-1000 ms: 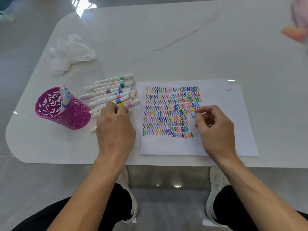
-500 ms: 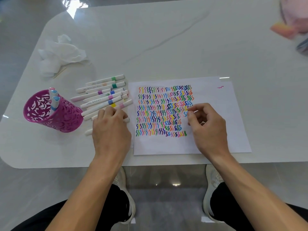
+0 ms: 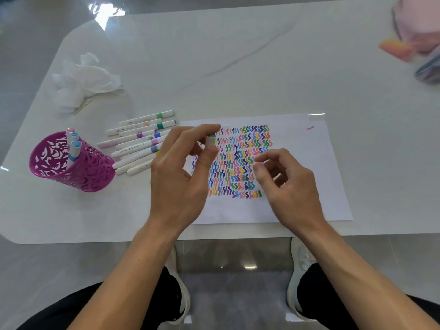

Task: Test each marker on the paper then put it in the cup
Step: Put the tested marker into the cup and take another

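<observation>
My left hand (image 3: 177, 177) pinches a white marker (image 3: 210, 140) between thumb and fingers, lifted above the left edge of the paper (image 3: 309, 167). The paper is covered with rows of coloured zigzag strokes. My right hand (image 3: 285, 184) hovers over the paper's middle with fingers loosely curled, holding nothing. Several white markers (image 3: 140, 141) with coloured bands lie in a row left of the paper. A magenta cut-out cup (image 3: 90, 172) stands at the left and holds two markers (image 3: 72, 144) with blue caps.
Crumpled white tissue (image 3: 83, 79) lies at the back left of the white table (image 3: 238, 55). Pink and orange objects (image 3: 412, 39) sit at the far right corner. The table's front edge runs just below my wrists.
My left hand has lifted a marker from the row and carried it right, over the paper's edge. My right hand has stayed over the paper and loosened its fingers.
</observation>
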The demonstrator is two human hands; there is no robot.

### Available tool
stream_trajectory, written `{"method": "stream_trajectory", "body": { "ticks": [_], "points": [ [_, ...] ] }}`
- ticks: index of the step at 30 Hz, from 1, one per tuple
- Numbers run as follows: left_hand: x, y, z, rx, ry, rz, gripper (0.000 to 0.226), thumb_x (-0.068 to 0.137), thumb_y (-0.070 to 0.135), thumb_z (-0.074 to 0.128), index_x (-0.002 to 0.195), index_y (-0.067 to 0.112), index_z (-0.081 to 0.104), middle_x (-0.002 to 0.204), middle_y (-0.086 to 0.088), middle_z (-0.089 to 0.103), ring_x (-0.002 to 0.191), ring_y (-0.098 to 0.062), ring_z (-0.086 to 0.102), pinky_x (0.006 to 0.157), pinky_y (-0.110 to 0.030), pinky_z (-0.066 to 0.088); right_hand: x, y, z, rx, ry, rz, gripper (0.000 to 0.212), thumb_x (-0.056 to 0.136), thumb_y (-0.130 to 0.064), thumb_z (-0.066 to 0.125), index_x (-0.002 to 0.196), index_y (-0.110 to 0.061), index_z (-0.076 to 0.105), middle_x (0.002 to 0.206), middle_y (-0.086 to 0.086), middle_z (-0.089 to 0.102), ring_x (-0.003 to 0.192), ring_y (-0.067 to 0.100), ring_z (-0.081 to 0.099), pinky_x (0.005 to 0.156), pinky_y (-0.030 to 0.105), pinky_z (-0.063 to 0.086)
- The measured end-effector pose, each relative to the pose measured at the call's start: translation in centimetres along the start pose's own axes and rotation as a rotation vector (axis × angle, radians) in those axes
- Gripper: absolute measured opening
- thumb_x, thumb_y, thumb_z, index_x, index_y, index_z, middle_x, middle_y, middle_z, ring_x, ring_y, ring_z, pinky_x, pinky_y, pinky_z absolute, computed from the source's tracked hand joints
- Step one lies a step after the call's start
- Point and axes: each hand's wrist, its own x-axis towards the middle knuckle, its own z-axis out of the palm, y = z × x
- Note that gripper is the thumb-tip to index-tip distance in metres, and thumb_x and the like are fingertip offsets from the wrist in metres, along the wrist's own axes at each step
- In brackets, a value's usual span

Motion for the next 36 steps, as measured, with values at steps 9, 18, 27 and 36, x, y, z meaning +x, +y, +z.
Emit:
{"method": "stream_trajectory", "body": {
  "ticks": [9,18,27,36],
  "points": [
    [-1.5,2.5,3.0,-0.344,-0.114,-0.22,0.016,0.088,0.014,0.076,0.098,0.024,0.069,0.087,0.006,0.071,0.083,-0.02,0.072,0.077,-0.028,0.058,-0.2,-1.0,-0.7,-0.08,-0.162,-0.189,0.029,0.101,-0.039,0.061,0.124,-0.023,0.069,0.108,-0.01,0.074,0.096,0.013,0.071,0.084,0.037,0.058],
    [-1.8,1.2,3.8,-0.056,-0.353,-0.287,0.011,0.098,0.021,0.065,0.101,0.026,0.074,0.087,0.016,0.068,0.083,-0.007,0.065,0.072,-0.018,0.05,0.2,0.5,-2.2,-0.368,-0.198,-0.261,0.027,0.098,-0.042,0.069,0.113,-0.019,0.074,0.091,-0.006,0.075,0.069,0.008,0.058,0.065,0.019,0.044],
    [-2.1,0.9,4.4,-0.053,-0.419,-0.429,0.011,0.096,0.021,0.068,0.094,0.024,0.078,0.074,0.011,0.074,0.067,-0.002,0.07,0.073,-0.027,0.057,-0.3,1.3,-2.3,-0.505,-0.244,-0.264,0.031,0.1,-0.051,0.052,0.106,-0.029,0.072,0.083,-0.008,0.075,0.076,0.023,0.07,0.06,0.041,0.052],
    [-2.2,0.8,4.8,-0.122,-0.405,-0.509,0.014,0.095,0.016,0.068,0.092,0.021,0.08,0.068,0.009,0.074,0.063,-0.003,0.069,0.066,-0.015,0.056,-0.6,1.5,-2.2,-0.534,-0.224,-0.245,0.036,0.099,-0.055,0.051,0.087,-0.025,0.066,0.056,-0.007,0.051,0.055,0.026,0.057,0.051,0.036,0.047]
  ]
}}
